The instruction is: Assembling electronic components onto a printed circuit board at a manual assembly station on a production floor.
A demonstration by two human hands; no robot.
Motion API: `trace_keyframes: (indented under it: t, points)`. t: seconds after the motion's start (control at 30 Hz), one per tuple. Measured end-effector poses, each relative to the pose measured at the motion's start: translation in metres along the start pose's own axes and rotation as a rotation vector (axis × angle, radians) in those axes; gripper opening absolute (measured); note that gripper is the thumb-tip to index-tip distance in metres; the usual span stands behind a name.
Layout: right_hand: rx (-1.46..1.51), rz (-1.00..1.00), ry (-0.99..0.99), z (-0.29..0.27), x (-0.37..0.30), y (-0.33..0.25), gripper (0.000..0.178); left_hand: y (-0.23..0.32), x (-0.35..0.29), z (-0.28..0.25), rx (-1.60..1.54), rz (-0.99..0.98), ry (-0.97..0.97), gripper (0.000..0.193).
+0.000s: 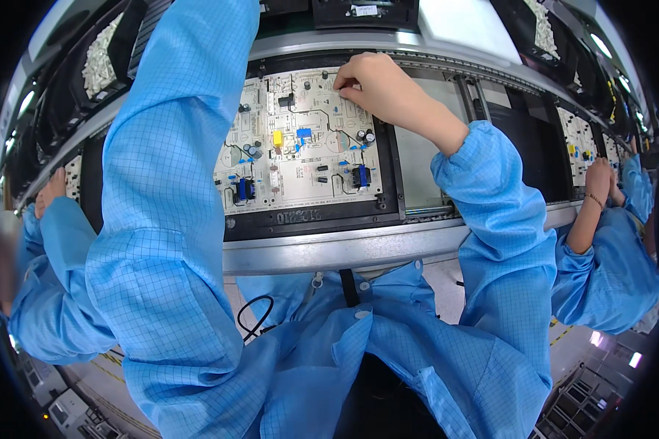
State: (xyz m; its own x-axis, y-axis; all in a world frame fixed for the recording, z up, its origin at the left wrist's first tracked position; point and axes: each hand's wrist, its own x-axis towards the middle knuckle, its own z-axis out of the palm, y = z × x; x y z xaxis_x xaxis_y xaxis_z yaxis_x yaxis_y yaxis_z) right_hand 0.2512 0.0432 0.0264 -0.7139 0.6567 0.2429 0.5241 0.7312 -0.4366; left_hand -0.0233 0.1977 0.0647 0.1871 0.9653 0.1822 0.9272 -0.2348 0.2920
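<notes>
My right hand [377, 84] is over the upper right part of a pale circuit board [285, 192], thumb and fingers pinched together close to its surface. Whatever they hold, if anything, is too small to make out. The board carries a yellow block component [277, 138], a blue one [304, 133], round capacitors [370, 137] and a dark blue transformer [361, 175]. It sits in a black carrier frame [392, 183]. My left arm [172, 146] reaches up across the board's left side and out past the top edge, so my left hand is out of sight.
A metal rail [344, 250] runs along the near side of the line. Black bins with white parts [102, 62] stand at the far left, with more white parts [542, 31] at the far right. Co-workers' hands [598, 179] are at boards on both sides. A black cord [252, 316] hangs near my body.
</notes>
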Motion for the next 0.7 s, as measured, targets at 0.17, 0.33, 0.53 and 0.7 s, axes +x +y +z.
trace_keyframes:
  t: [0.17, 0.33, 0.53, 0.7]
  points:
    - [-0.228, -0.096, 0.030, 0.000, 0.003, -0.007, 0.009, 0.029, -0.016, -0.021, -0.021, 0.041, 0.028, 0.019]
    - [-0.285, -0.076, -0.045, 0.008, 0.000, -0.008, 0.007, 0.034, -0.036, -0.027, -0.405, -0.005, 0.017, 0.022]
    - [-0.482, -0.290, -0.041, 0.010, -0.014, -0.005, 0.006, 0.106, -0.110, -0.043, -0.662, 0.023, -0.009, 0.016]
    - [-0.076, -0.012, -0.115, -0.002, -0.011, 0.004, 0.012, 0.133, -0.192, -0.036, -0.581, 0.223, 0.020, 0.019]
